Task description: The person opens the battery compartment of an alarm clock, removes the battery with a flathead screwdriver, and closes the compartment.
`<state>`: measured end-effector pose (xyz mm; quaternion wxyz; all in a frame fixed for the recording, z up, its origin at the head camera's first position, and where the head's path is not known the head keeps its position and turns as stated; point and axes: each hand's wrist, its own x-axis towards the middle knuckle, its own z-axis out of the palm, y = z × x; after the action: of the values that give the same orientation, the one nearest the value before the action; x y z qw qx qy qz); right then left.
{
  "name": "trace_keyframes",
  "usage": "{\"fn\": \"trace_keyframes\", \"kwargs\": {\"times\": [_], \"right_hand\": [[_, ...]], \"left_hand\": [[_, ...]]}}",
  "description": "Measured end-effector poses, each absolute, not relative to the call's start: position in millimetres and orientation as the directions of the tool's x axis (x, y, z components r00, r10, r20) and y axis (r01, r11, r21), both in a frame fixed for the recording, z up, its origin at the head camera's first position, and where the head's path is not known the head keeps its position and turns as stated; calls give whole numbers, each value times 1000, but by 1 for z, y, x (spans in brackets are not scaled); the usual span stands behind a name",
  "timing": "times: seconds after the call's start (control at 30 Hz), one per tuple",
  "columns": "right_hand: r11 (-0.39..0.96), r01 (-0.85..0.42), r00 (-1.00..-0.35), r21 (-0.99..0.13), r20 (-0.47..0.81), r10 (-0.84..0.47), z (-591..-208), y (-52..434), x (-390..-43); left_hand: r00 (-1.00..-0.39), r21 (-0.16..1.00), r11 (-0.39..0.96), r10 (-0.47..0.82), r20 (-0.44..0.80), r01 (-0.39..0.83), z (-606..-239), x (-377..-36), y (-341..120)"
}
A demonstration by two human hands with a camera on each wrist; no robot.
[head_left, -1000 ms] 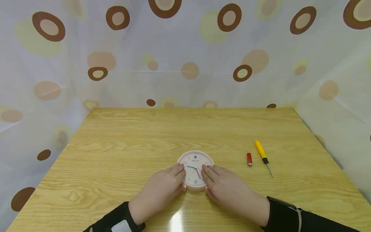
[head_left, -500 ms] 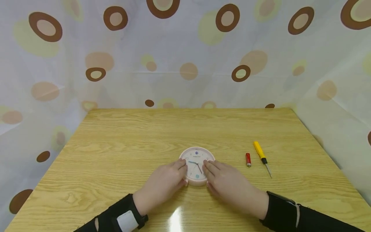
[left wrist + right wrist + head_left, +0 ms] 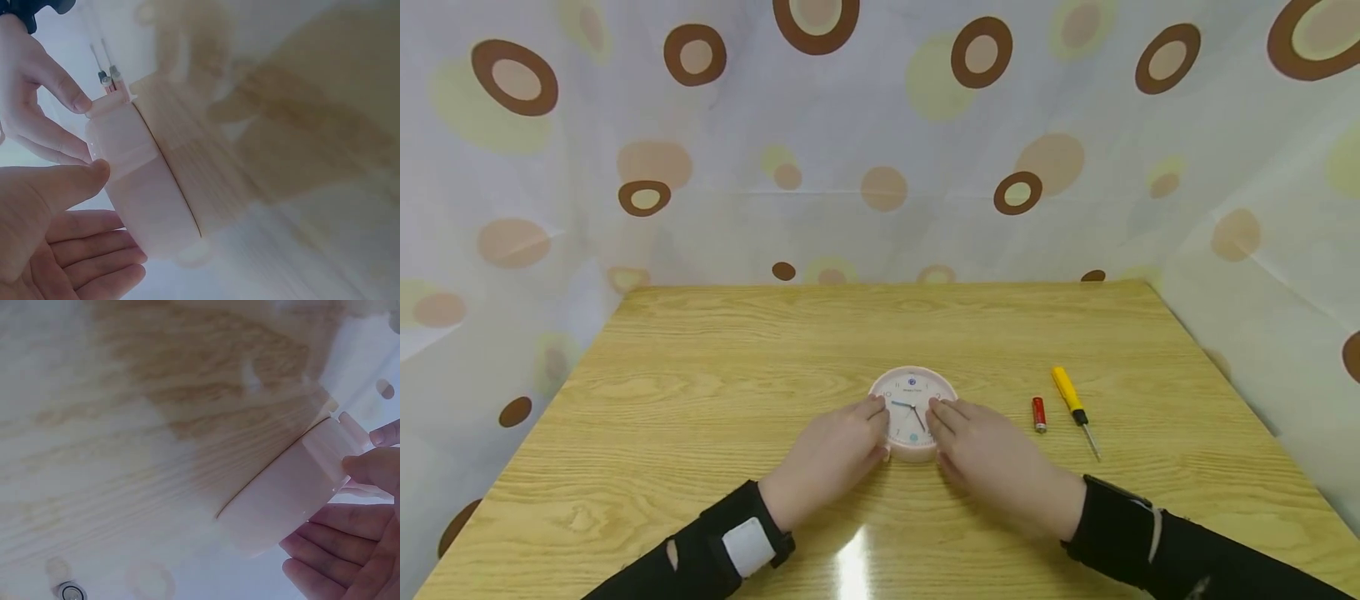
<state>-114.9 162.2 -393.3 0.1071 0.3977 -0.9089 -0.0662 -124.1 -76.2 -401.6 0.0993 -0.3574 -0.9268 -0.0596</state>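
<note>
A round pale-pink clock (image 3: 906, 427) with a white dial lies face up on the wooden table. My left hand (image 3: 831, 454) holds its left side, fingertips over the dial's edge and thumb low at the near side. On the opposite side my right hand (image 3: 1000, 462) holds it the same way. Both wrist views show the clock's smooth pink side wall close up; in the left one the thumb of my left hand (image 3: 56, 231) presses on it, and in the right one the thumb of my right hand (image 3: 350, 544) does. The clock's back is hidden.
To the right of the clock lie a red battery (image 3: 1039, 414) and a screwdriver (image 3: 1066, 388) with a yellow and black handle. The wooden table (image 3: 737, 350) ends at a spotted cloth (image 3: 880, 108) at the back and sides.
Both hands have slid the clock away from me along the table, slightly to the right. The battery and screwdriver stay in place; the head view shifts a little.
</note>
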Motion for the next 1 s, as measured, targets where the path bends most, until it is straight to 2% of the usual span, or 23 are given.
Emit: {"fn": "trace_keyframes", "kwargs": {"times": [0.3, 0.57, 1.0], "right_hand": [[690, -696, -671, 199, 162, -723, -394, 163, -126], [703, -683, -680, 196, 178, -711, -396, 164, -130], [719, -679, -706, 145, 138, -695, -401, 163, -126]], "left_hand": [[-748, 62, 757, 625, 225, 651, -402, -135, -71], [-752, 29, 768, 617, 233, 639, -402, -136, -67], [-788, 28, 800, 584, 195, 599, -402, -129, -62]]}}
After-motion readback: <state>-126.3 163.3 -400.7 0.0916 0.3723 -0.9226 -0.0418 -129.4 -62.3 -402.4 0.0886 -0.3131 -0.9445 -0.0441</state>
